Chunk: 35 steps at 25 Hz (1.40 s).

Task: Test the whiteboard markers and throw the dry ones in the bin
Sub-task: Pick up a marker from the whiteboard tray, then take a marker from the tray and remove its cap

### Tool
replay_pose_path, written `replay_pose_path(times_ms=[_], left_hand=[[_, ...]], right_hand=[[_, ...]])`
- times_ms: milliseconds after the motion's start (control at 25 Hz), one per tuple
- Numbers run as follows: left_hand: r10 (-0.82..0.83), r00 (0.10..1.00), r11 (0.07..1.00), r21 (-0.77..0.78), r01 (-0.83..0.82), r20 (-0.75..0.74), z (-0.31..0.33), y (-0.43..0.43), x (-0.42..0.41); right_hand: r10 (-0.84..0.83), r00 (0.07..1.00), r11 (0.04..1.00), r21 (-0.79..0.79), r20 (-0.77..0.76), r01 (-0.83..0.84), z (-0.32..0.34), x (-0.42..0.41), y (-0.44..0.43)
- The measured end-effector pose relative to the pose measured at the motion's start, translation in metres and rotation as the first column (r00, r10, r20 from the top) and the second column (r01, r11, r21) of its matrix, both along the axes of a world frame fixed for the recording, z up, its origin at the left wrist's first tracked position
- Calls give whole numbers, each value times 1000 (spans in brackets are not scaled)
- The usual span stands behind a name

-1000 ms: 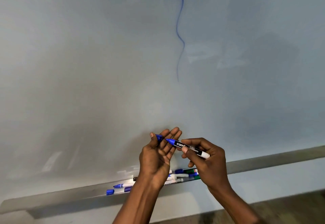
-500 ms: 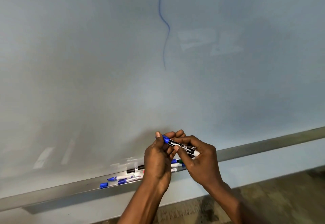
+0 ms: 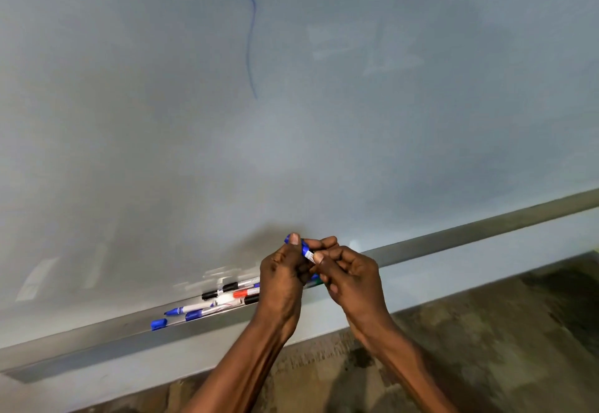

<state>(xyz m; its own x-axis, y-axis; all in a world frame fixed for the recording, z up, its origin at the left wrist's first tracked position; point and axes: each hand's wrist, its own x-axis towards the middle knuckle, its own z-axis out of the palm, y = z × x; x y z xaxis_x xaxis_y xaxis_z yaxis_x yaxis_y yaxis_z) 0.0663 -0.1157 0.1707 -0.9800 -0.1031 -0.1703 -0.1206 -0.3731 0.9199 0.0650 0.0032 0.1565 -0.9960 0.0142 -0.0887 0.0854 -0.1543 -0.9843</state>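
Now: left grip (image 3: 282, 278) clamps the cap (image 3: 287, 239), right grip (image 3: 353, 281) the marker (image 3: 309, 253); pushed askew, I judge, the cap may seat loosely, drying the marker.

- Two hands: the left hand (image 3: 282, 278) and the right hand (image 3: 351, 278).
- One held marker (image 3: 306, 249) with a blue cap, pinched between both hands.
- One whiteboard (image 3: 421, 120), with one wavy blue line (image 3: 249, 39) on it.
- One metal tray (image 3: 97, 344) along the board's lower edge.
- In the tray: two blue markers (image 3: 181, 309), three black-capped markers (image 3: 210, 295) and one red marker (image 3: 241, 293).
- One loose blue piece (image 3: 158, 324) at the left end of the row; whether it is a cap or a stub cannot be told.
- One green end (image 3: 317, 282) shows beside the hands; what lies behind them cannot be counted.
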Motion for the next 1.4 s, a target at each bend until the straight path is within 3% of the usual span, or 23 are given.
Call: replay_pose_path(times_ms=[120,280,440,560,640,760,840,1000,1080,1240,1400], left_hand=[[-26,1000,990,-140,25,-7,-16,13,-2],[-4,999,939,-342,20,47,-54,31,-7],[22,999,772,-636,7,37,-104,52,-13],[-24,1000,556,-831,6,-9,-141,60,-20],[-101,993,294,-952,91,64,-176,58,-28],[-212,960,-104,-981,164,183,-223,48,-33],[-244,937,-256,-948,188,251,-240,41,-35],[-250,919,-311,-924,222,305,-254,37,-34],[-245,914,-320,-917,240,324,-256,38,-34],[-242,905,-357,-899,253,350,-257,38,-35],[-240,894,-386,-882,269,378,-259,36,-35]], right_hand=[[34,995,999,-29,98,-31,-15,-2,18],[116,985,990,70,130,-125,-49,-6,43],[107,972,984,119,210,-134,-87,-10,73],[71,970,968,218,235,-123,-117,-19,99],[29,976,938,332,214,-101,-138,-30,119],[2,996,823,565,88,-52,-162,-54,155],[32,999,698,716,-41,7,-176,-78,183],[77,986,406,908,-149,106,-196,-128,229],[114,980,305,945,-162,120,-202,-146,240],[203,968,192,976,-146,107,-211,-170,245],[236,967,164,985,-97,59,-220,-172,243]])
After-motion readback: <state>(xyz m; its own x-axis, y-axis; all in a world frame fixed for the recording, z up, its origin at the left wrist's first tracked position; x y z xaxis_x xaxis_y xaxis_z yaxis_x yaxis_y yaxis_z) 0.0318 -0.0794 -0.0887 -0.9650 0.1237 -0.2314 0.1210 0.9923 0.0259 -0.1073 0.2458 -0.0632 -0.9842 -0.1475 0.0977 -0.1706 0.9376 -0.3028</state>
